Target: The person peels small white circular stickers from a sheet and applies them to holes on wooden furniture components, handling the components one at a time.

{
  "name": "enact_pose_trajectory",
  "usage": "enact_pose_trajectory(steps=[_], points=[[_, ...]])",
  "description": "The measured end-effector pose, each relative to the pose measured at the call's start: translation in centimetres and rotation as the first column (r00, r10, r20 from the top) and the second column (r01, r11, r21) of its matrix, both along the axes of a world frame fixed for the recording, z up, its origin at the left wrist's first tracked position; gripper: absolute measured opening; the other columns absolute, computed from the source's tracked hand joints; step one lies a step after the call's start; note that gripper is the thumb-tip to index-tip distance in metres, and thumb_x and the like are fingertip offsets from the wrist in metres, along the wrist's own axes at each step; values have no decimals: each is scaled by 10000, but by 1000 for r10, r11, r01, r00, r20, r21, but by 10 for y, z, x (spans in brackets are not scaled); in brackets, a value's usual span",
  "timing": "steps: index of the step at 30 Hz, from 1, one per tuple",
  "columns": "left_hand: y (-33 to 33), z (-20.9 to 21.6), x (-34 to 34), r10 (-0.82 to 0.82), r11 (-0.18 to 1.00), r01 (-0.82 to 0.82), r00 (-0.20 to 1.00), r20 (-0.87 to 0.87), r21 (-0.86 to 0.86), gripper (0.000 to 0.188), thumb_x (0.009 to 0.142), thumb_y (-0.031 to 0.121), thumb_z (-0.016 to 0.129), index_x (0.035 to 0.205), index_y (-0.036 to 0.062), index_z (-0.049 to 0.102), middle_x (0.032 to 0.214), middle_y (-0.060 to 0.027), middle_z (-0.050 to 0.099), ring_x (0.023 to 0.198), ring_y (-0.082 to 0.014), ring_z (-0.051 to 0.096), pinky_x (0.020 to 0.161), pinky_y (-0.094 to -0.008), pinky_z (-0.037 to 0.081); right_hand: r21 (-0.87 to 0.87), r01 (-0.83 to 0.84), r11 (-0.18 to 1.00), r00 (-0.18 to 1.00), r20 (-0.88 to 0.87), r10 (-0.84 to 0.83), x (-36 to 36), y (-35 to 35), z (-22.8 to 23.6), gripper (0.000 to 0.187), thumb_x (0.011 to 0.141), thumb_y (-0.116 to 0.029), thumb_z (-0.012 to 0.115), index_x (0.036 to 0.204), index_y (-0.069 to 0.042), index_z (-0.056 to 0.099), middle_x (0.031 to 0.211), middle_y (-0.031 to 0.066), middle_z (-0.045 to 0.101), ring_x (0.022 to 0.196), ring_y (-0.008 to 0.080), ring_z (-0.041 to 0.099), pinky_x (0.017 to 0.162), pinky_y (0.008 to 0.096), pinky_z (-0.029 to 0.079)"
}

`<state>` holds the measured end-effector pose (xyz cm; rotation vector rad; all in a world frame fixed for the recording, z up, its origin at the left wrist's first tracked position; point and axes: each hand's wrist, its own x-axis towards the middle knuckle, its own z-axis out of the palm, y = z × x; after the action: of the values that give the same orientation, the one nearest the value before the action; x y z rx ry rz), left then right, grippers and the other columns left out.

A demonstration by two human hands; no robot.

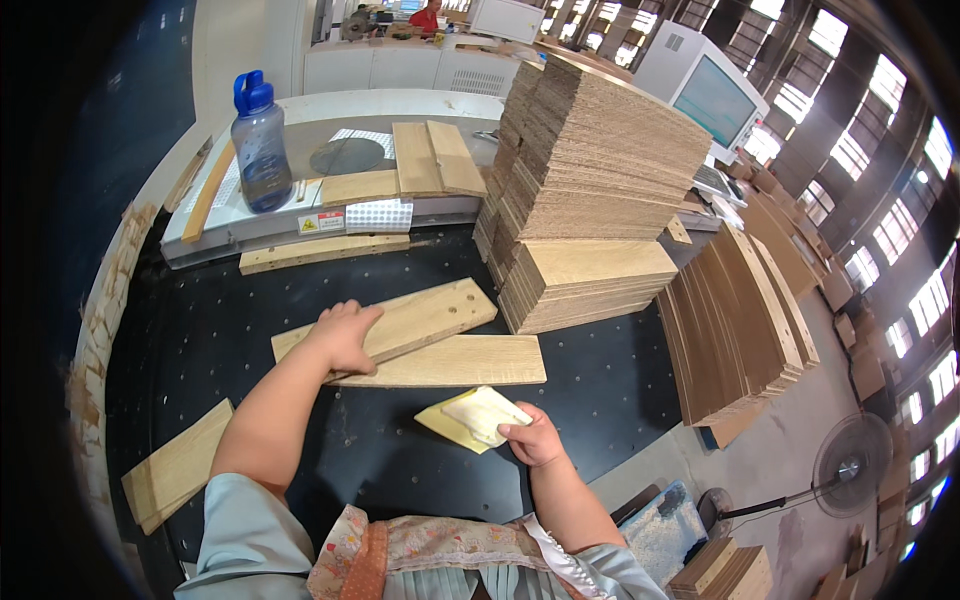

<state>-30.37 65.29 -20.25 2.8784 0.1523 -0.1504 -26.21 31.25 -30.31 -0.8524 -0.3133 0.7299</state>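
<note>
My left hand [345,338] grips the left part of a light wooden board [425,318], its fingers over the top and thumb at the near edge. Two round holes show near that board's right end. It lies slanted, partly over a second wooden board [470,362] on the black worktop. My right hand [533,436] pinches the corner of a flat pale-yellow and white piece [474,417], like a folded sheet or pad. This piece is held above the worktop, just in front of the boards, without touching them.
Tall board stacks [600,150] stand at the back right, with more boards [735,325] beyond the right edge. A blue-lidded bottle [262,150] is at the far left. A narrow strip [325,252] and loose boards [180,465] lie on the black perforated worktop [390,430]. A fan [850,468] stands right.
</note>
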Motion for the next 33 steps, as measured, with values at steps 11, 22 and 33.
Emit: enact_pose_trajectory(steps=[11, 22, 33], points=[[-45, -17, -58, -307, 947, 315, 946, -109, 69, 958, 554, 346, 790, 1384, 129, 365, 1271, -242, 407, 1182, -393, 403, 1003, -439, 342, -98, -133, 986, 984, 109, 144, 1, -6, -3, 188, 740, 40, 672, 925, 39, 637, 913, 80, 644, 832, 154, 598, 768, 284, 461], [84, -28, 3, 483, 875, -481, 863, 144, -53, 750, 721, 427, 693, 1319, 55, 435, 1403, -212, 349, 1296, -360, 334, 1057, -433, 316, -162, -128, 978, 974, 167, 155, 0, -9, -2, 130, 734, 61, 671, 858, 45, 635, 865, 76, 624, 780, 152, 565, 715, 276, 444], [233, -85, 14, 917, 320, -513, 379, 124, -796, 680, 701, 89, 663, 1308, -40, 384, 1225, -213, 534, 1163, -291, 506, 976, -337, 380, -72, -71, 995, 997, -34, 68, -5, -11, 3, 171, 700, 114, 653, 866, 77, 638, 935, 154, 629, 884, 247, 590, 789, 340, 459]])
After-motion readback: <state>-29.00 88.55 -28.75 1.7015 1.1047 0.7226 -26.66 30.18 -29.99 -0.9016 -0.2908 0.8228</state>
